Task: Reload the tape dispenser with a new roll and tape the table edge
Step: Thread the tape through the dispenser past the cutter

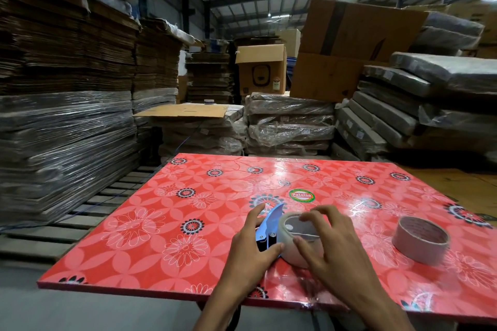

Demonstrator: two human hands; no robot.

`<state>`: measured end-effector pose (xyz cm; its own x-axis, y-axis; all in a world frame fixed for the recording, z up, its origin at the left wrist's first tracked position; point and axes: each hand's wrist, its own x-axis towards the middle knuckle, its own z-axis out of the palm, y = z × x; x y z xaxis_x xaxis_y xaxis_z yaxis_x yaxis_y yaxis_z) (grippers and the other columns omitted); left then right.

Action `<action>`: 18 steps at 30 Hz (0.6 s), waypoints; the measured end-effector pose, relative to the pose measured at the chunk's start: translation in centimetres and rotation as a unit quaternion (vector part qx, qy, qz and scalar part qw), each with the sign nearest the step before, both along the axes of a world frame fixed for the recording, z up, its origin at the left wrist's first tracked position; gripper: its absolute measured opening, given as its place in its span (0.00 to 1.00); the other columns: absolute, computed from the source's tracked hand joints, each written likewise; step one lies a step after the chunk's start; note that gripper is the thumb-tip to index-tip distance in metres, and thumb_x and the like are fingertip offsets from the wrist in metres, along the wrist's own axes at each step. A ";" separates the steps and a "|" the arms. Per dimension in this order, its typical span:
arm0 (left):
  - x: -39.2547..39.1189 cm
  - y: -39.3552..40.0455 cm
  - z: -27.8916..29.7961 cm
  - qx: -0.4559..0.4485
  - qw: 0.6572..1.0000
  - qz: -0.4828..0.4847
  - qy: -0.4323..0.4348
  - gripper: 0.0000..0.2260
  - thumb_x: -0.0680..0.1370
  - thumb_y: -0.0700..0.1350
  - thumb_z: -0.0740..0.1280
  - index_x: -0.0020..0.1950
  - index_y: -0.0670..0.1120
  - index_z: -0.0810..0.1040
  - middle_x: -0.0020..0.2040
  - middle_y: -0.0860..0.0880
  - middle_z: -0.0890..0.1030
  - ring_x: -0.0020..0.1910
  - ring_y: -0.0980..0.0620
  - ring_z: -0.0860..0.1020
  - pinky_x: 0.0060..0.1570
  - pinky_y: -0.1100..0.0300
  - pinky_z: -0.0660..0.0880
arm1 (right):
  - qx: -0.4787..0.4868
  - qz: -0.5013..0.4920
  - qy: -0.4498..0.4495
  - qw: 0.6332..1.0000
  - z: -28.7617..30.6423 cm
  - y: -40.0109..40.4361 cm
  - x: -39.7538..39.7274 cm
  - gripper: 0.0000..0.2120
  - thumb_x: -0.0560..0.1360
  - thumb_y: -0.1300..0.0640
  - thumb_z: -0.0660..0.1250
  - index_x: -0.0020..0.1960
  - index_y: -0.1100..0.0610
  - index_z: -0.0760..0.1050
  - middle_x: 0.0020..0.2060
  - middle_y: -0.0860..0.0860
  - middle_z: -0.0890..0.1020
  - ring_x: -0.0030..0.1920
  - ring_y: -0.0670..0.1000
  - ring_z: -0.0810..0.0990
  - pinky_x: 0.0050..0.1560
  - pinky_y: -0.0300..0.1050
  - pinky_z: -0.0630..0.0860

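Right hand (333,252) with curled fingers grasping the clear tape roll (298,239) seated on the blue dispenser (266,226), left hand (252,247) gripping that dispenser, brown roll (421,240) lying apart at right, green "Patelsa" sticker (301,195) beyond on the red floral table (150,223).

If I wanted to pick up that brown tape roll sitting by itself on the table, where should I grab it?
Probably from above. The brown tape roll lies flat on the table with its hole facing up and nothing touching it. Put your thumb inside the hole and your fingers on the outer wall, then pinch the ring.
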<state>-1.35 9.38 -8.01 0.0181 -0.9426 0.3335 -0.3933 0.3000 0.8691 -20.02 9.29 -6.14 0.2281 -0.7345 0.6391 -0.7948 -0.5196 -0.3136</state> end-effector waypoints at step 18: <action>1.3 2.0 -0.5 -0.010 0.999 0.033 -0.005 0.30 0.74 0.41 0.72 0.71 0.61 0.69 0.54 0.58 0.82 0.51 0.64 0.82 0.50 0.74 0.73 | 0.148 -0.006 0.202 0.968 4.7 -5.1 5.9 0.09 0.77 0.51 0.68 0.51 0.53 0.85 0.57 0.51 0.78 0.60 0.58 0.75 0.53 0.53 0.77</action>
<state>-0.06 11.42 -8.54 0.0772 -0.9322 0.3536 -0.4216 0.2909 0.8589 -14.13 4.19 -1.46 0.4060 -0.8757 0.2615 -0.8888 -0.4449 -0.1099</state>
